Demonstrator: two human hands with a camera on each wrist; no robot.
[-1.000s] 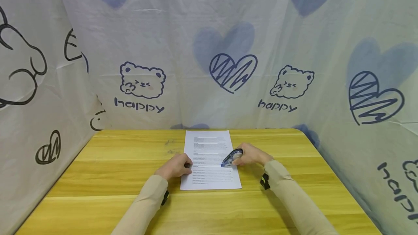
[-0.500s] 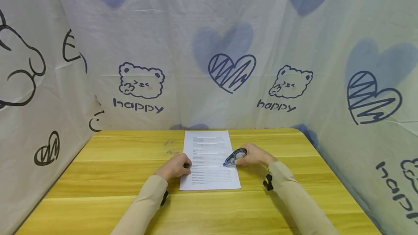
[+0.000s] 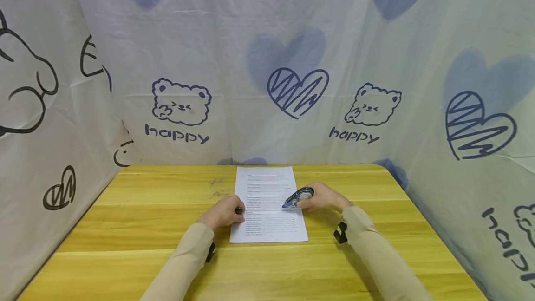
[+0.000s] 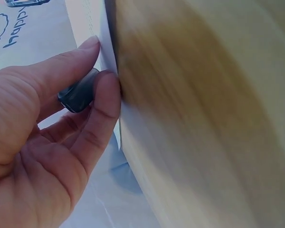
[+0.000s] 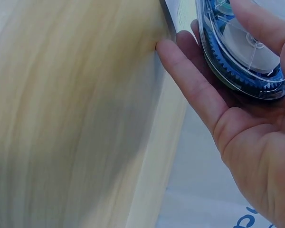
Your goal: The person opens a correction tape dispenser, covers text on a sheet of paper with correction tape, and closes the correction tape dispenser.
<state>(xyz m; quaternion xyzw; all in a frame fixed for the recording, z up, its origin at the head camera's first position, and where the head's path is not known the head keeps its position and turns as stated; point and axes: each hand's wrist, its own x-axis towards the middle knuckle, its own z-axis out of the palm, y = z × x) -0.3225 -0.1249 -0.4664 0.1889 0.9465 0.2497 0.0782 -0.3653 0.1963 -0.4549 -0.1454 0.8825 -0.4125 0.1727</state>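
A printed sheet of white paper [image 3: 269, 231] lies on the wooden table. My right hand [image 3: 323, 196] grips a correction tape dispenser [image 3: 298, 196], clear and dark blue. In the right wrist view the dispenser's white spool and blue gear [image 5: 228, 59] show through its case. Its blue tip points left, over the lower middle lines of print; whether it touches the paper I cannot tell. At the sheet's left edge, my left hand [image 3: 221, 212] rests on the paper. Between its curled fingers and thumb sits a small dark, shiny cap-like piece [image 4: 80, 92].
The yellow wood-grain table [image 3: 146, 231] extends on both sides of the sheet. Behind and beside it hangs a pale curtain [image 3: 242, 120] with hearts, bears and lettering. Both wrists carry black straps [image 3: 340, 232].
The dispenser in my right hand shifted slightly right, then came back left and a little farther up the page. My left hand and the paper hold their places.
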